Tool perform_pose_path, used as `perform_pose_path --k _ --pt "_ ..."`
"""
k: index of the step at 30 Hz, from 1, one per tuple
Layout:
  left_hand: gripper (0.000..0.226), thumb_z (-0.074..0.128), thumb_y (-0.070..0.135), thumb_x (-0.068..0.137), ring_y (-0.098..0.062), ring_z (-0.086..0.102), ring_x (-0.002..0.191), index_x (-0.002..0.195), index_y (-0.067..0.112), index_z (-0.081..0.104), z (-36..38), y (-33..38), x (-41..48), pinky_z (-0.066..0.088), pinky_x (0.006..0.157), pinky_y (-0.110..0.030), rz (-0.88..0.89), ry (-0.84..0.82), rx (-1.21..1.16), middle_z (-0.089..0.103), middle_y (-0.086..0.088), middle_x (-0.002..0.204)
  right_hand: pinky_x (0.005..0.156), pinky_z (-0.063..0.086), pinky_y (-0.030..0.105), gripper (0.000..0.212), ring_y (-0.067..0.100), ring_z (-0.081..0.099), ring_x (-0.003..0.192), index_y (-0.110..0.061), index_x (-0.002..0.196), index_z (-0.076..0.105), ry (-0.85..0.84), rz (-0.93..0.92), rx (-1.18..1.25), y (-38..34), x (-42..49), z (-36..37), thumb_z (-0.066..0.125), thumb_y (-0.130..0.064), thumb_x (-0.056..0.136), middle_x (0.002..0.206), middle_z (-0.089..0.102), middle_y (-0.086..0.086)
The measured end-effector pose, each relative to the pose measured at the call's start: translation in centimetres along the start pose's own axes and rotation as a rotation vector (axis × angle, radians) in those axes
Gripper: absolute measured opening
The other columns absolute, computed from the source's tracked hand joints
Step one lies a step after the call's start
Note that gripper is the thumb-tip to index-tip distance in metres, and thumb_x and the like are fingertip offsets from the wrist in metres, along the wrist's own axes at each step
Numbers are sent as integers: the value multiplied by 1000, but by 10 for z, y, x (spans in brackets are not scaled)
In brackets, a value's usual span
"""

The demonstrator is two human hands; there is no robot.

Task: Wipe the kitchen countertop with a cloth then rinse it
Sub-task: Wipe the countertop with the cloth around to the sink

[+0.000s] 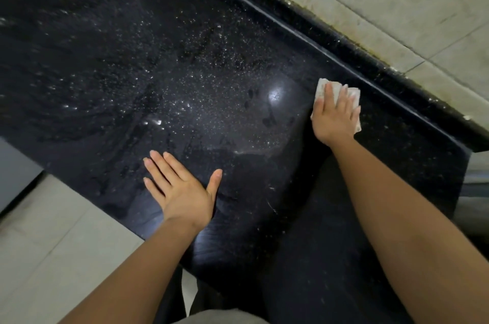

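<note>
A black speckled stone countertop (158, 64) fills the view, wet with streaks and small droplets. A small whitish cloth (336, 89) lies flat on it near the raised back ledge, on the right. My right hand (334, 117) presses down on the cloth with fingers spread, covering most of it. My left hand (182, 191) rests flat on the counter near its front edge, fingers apart and holding nothing.
A raised black ledge (304, 32) runs along the counter's back, with a stained tiled wall (397, 1) behind it. Pale floor tiles (58, 249) show below the front edge at the left. The counter ends at the right (465, 162).
</note>
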State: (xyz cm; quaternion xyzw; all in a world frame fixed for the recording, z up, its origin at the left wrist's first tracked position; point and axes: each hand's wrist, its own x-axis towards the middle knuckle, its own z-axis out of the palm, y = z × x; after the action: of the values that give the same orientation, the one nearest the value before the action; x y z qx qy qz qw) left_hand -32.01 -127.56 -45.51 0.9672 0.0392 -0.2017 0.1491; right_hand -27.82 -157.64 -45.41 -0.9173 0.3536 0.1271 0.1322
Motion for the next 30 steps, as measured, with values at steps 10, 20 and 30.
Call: perform_pose_path --k 10,20,30 --pt "108 18 75 82 -34 -30 138 143 -6 -19 -3 -1 0 -15 112 -50 7 -45 -9 -29 -23 151 116 -2 41 54 29 5 148 -29 153 7 -52 -665 -229 -12 -154 61 12 -44 101 160 3 4" --pt "108 17 75 81 -34 -33 137 142 -5 -22 -3 -2 1 -17 111 -49 1 -50 -24 -31 -22 150 116 -6 48 63 26 -16 146 -35 149 -9 -92 -349 -295 31 -35 8 -5 -53 90 161 -11 7" --pt "107 20 74 84 -35 -32 137 141 -5 -24 -12 -1 0 -19 110 -48 0 -98 5 -31 -23 149 115 -14 43 54 23 -17 146 -36 151 -7 -19 18 32 -15 -64 23 13 -44 102 160 -15 5"
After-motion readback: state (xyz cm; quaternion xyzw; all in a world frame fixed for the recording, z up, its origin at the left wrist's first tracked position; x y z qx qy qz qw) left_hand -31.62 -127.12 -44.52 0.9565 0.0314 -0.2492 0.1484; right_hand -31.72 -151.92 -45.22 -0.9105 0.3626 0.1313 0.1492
